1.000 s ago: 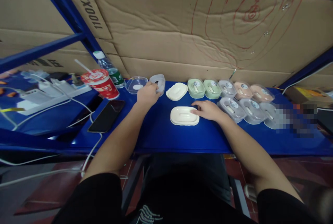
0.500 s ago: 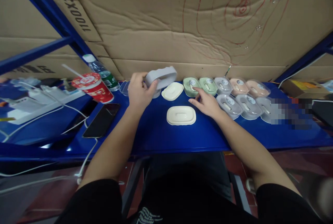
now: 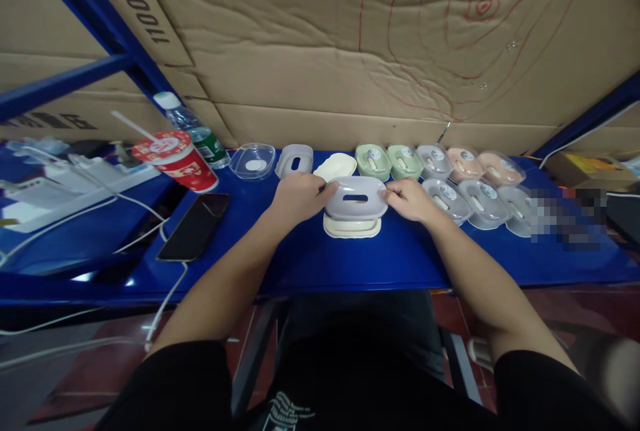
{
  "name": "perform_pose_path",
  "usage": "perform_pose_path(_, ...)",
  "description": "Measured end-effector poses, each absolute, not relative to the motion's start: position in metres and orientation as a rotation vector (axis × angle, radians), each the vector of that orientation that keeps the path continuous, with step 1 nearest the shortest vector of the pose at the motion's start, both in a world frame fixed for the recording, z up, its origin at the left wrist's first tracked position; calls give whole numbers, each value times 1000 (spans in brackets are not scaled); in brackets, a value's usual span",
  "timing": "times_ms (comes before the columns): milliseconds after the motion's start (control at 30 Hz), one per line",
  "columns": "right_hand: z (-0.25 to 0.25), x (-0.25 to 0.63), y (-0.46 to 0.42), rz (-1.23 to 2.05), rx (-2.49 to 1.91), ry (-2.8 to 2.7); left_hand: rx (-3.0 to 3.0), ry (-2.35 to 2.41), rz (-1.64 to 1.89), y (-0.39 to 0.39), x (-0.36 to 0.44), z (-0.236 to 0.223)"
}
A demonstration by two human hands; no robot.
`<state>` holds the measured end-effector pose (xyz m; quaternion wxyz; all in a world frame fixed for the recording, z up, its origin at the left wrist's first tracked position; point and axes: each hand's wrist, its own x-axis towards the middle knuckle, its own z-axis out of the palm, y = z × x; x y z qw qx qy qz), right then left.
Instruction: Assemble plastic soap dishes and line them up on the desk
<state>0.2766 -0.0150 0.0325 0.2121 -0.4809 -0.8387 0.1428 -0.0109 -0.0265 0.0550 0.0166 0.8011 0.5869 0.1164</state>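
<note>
My left hand [image 3: 305, 196] and my right hand [image 3: 411, 199] pinch opposite ends of a grey slotted plastic cover [image 3: 356, 209]. It is rounded, with an oblong slot in its middle. Directly under it is a cream oval tray [image 3: 352, 233], mostly hidden by the cover; whether the two touch I cannot tell. A second cream piece [image 3: 337, 165] lies behind my left hand. Beside that stands another grey slotted cover [image 3: 283, 165], and further left is a clear plastic lid [image 3: 243, 159] with a white round label.
Several lidded boxes in green [image 3: 374, 171], grey [image 3: 484, 212] and peach [image 3: 501, 176] stand in two rows on the right of the blue table [image 3: 340, 271]. At the left are a phone [image 3: 194, 227], a red cup [image 3: 187, 167], a water bottle [image 3: 210, 151] and a power strip [image 3: 95, 194].
The grey cover has come down and right from above the back of the table to over the cream tray. My right hand has left the green box and now grips the cover too.
</note>
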Motion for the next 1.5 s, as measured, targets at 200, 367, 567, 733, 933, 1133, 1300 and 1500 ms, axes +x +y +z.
perform_pose_path(200,38,283,-13,456,-1408,-2481,2597,1763,152,-29,0,44)
perform_pose_path(367,31,274,-14,501,-1452,-2615,2613,1763,28,-22,-4,36)
perform_pose_path(567,27,270,-17,508,-1398,-2611,2605,1675,-6,-20,-4,32)
perform_pose_path(733,25,266,-18,524,-1369,-2589,2551,1738,48,-13,-4,30)
perform_pose_path(933,26,265,-19,486,-1355,-2515,2238,2105,529,13,-50,49)
perform_pose_path(1133,23,265,-18,475,-1328,-2498,1977,2432,389,26,-116,58)
perform_pose_path(1300,22,265,-17,450,-1332,-2495,1887,2401,141,31,-126,50)
perform_pose_path(1500,23,265,-18,449,-1346,-2509,1887,2451,285,32,-122,49)
